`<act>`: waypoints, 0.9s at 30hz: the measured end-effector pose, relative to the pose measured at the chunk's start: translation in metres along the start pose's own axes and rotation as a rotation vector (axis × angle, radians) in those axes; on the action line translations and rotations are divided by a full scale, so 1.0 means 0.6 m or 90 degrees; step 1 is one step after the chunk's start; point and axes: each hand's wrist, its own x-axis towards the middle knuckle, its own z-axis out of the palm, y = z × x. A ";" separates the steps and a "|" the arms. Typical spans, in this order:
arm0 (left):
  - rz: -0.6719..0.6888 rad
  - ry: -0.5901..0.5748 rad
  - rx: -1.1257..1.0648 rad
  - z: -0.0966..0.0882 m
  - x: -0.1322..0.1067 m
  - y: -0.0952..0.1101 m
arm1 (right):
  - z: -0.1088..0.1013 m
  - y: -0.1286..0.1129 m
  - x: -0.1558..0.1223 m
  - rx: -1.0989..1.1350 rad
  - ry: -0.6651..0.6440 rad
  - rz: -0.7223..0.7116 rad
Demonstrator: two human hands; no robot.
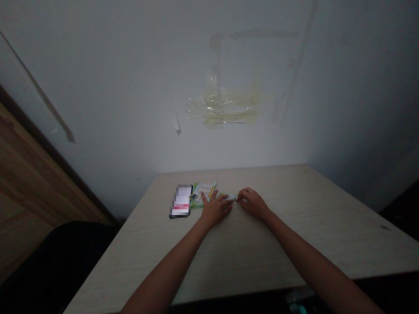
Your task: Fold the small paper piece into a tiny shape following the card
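Observation:
My left hand (216,210) lies with its fingers spread, the thumb reaching onto a printed leaflet (203,190) in white, green and yellow. Its other fingers rest on a small printed piece of paper (230,197), which is partly hidden under them. At the right end of that small piece, my right hand (253,203) pinches its edge between thumb and fingertips. Left of the leaflet, and touching or nearly touching it, is a phone (181,201) with a lit, blurred screen.
All of this sits on a pale wooden table (314,218) that meets a white wall (131,87) at the back. Yellowed tape (229,111) sticks to the wall. A dark rounded object (75,257) stands beside the table at left, near brown wooden boards (39,174).

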 end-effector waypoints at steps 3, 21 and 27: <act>0.002 -0.007 -0.002 -0.003 0.000 0.001 | 0.001 0.000 0.002 -0.023 -0.010 -0.005; 0.003 -0.021 0.009 -0.013 -0.002 0.005 | 0.001 -0.005 0.003 -0.098 -0.003 0.046; 0.006 -0.016 0.004 -0.011 -0.002 0.003 | 0.003 0.000 0.003 -0.136 0.025 0.081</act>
